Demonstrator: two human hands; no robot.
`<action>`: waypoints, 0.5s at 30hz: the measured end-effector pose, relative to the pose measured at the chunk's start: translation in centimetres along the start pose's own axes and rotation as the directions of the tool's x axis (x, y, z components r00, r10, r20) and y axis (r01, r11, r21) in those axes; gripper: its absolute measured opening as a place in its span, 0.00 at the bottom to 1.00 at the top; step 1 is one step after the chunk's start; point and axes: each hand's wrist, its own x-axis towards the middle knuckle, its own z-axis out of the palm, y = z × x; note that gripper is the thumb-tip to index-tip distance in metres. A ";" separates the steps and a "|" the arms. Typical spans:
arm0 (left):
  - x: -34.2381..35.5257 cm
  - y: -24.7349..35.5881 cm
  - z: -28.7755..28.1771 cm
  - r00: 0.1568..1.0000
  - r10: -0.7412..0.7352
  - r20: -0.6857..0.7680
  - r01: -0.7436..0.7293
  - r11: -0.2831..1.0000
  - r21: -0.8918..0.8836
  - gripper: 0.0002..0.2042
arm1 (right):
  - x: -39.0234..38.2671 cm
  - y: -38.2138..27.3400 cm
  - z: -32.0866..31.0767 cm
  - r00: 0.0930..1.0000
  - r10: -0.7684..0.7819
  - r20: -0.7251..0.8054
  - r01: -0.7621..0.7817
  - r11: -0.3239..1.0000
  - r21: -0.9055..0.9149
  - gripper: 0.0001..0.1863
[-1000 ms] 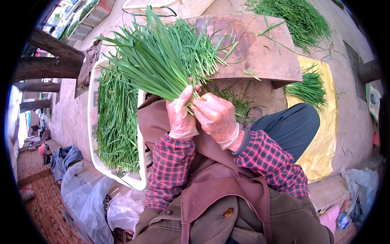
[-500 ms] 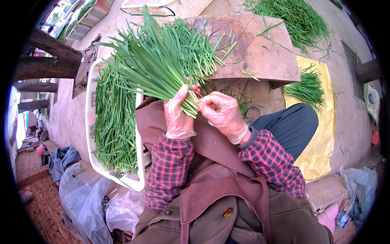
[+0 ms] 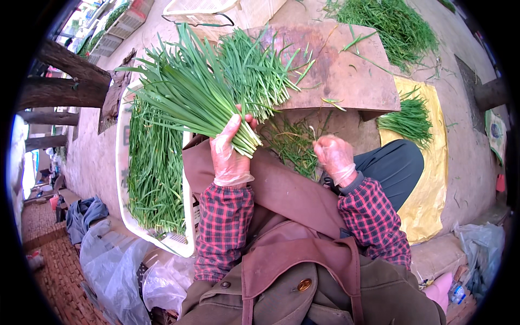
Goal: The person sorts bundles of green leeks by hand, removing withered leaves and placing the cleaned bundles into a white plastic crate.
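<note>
My left hand, in a clear plastic glove, is closed round the pale stem ends of a bunch of garlic chives. The leaves fan out to the upper left, over a white crate filled with more chives. Apart from the bunch, my gloved right hand is curled closed, with a thin pale scrap of stem sticking up from its fingers. Below it, loose trimmings lie on the ground. Beyond the bunch, other chives rest on a low wooden board.
A large heap of chives lies at the far right. Nearer, a smaller bunch sits on a yellow sheet. An off-white crate stands behind the board, wooden posts at left. Plastic bags lie near left.
My right hand has moved away from the stem ends to the right, with a pale scrap in its fingers. My left hand and the bunch have shifted slightly left and down.
</note>
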 end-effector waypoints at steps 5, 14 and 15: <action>-1.0 -0.3 0.7 0.997 -0.065 0.050 0.062 0.996 0.065 0.15 | 0.1 -1.2 -0.3 0.979 0.096 0.179 -0.107 0.993 0.054 0.13; -2.3 -2.2 1.2 0.968 -0.169 0.185 0.129 0.969 0.210 0.18 | 2.8 -5.1 -2.1 0.993 -0.056 0.107 -0.058 0.552 0.832 0.36; -2.5 -2.5 1.2 0.965 -0.176 0.192 0.130 0.964 0.232 0.19 | 3.3 -6.2 -2.1 0.987 -0.014 0.157 -0.143 0.339 0.930 0.38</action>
